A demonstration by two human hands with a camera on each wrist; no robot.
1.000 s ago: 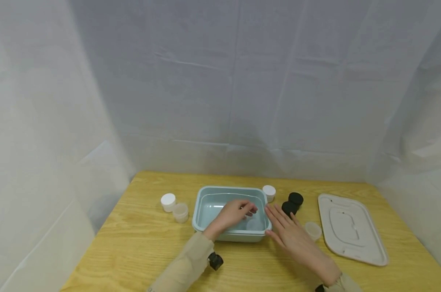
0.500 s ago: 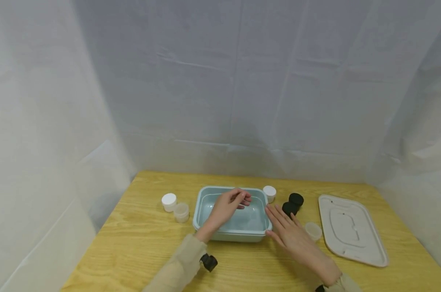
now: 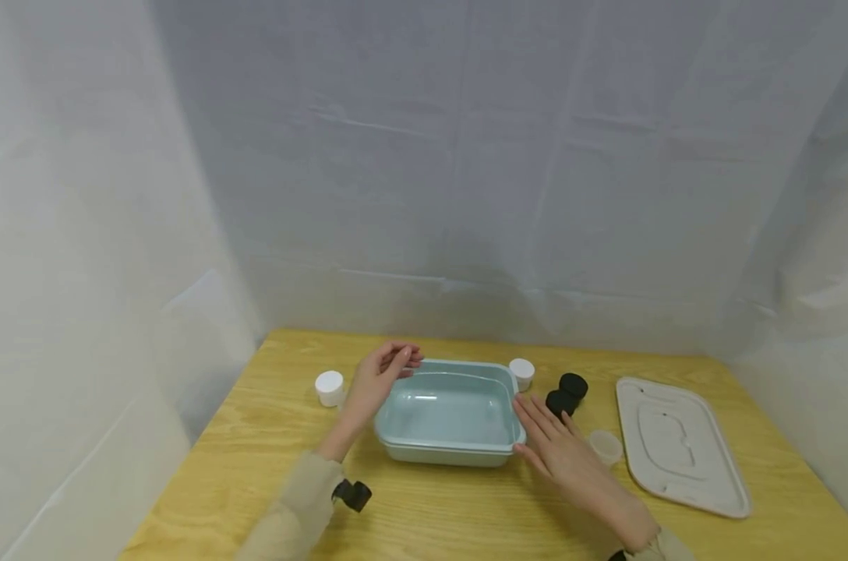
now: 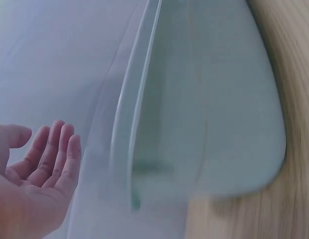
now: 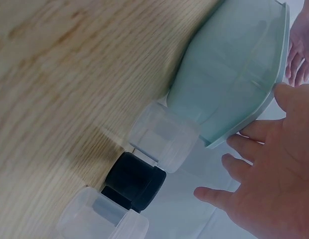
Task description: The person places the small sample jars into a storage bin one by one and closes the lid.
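Blurred teal bin (image 4: 204, 114) fills the left wrist view; head view shows both hands' fingers relaxed, holding nothing.

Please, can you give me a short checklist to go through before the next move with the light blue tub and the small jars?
1. Left hand free to pick something: ok, its fingers are relaxed and hold nothing, above the tub's far left corner.
2. Right hand steadies the light blue tub: ok, straight fingers lie against its right rim.
3. Tub sits flat on the table: ok in the head view.
4. What is inside the tub: cannot tell, the inside looks pale and blurred.
5. Jars within reach: ok, the white-lidded jar stands left of the tub, the black-lidded jars and a clear jar to its right.
6. Tub lid out of the way: ok, it lies at the far right.
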